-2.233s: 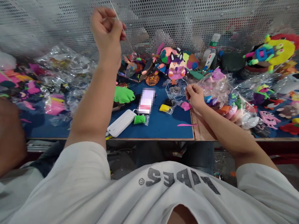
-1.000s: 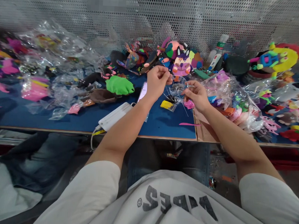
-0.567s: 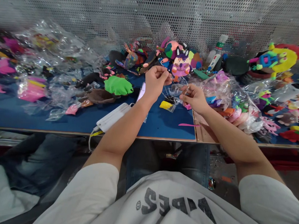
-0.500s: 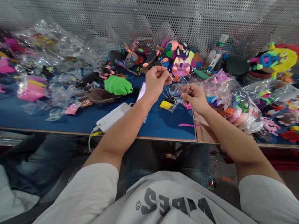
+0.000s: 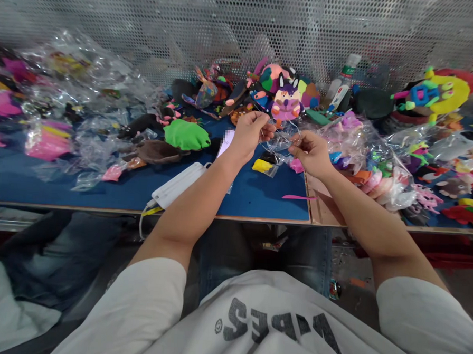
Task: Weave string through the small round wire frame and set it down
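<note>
My left hand (image 5: pixel 250 134) and my right hand (image 5: pixel 311 152) are held close together above the blue table mat (image 5: pixel 141 185). Both pinch a thin clear thread (image 5: pixel 283 140) stretched between their fingertips, over a small clear plastic bag (image 5: pixel 280 142). A small yellow piece in a clear bag (image 5: pixel 264 167) and a pink piece (image 5: pixel 296 165) lie just below my hands. A purple and pink felt animal figure (image 5: pixel 286 103) stands right behind them.
A green felt piece (image 5: pixel 186 135), a brown piece (image 5: pixel 156 151) and a white power bank (image 5: pixel 178 183) lie to the left. Clear bags of coloured felt parts crowd both sides. A perforated metal screen (image 5: pixel 244 29) backs the table. Another person's sleeve (image 5: pixel 7 313) shows at bottom left.
My left hand came down from high above the table to meet my right hand. Both hands have since shifted slightly, keeping the thread pinched between them.
</note>
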Demonstrator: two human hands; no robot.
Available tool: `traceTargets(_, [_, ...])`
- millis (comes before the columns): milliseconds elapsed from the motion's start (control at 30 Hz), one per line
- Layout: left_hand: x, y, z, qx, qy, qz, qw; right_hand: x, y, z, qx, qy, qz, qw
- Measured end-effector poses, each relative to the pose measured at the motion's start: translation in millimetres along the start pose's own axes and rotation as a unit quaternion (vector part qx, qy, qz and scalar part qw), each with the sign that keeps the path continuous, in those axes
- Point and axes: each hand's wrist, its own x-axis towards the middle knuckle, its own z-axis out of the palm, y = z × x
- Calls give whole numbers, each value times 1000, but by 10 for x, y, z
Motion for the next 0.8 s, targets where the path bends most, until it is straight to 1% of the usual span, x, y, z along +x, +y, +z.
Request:
traceTargets(100, [-21, 11, 39, -14, 16, 24, 999, 27, -15, -37, 9, 5, 24, 1000])
traceTargets(200, [-21, -9, 79, -19, 52, 48, 997, 52, -7, -52, 29, 5, 62, 998])
traceTargets(267, [-8, -33, 98, -30, 73, 58, 995, 55, 2, -42, 48, 8, 80, 996])
traceTargets(400, [5, -47, 120, -42, 95, 69, 992, 33, -4, -5, 89, -3, 98, 991])
traceTargets(467, [-5, -32, 128, -38, 104, 69, 991, 19, -20, 5, 96, -11, 94, 991])
traceTargets(567, [-25, -14, 139, -42, 108, 63, 991, 4, -32, 7, 81, -16, 67, 994])
traceTargets(800, [-15, -50, 127, -50, 93, 59, 993, -3, 58, 20, -14, -5, 29, 999])
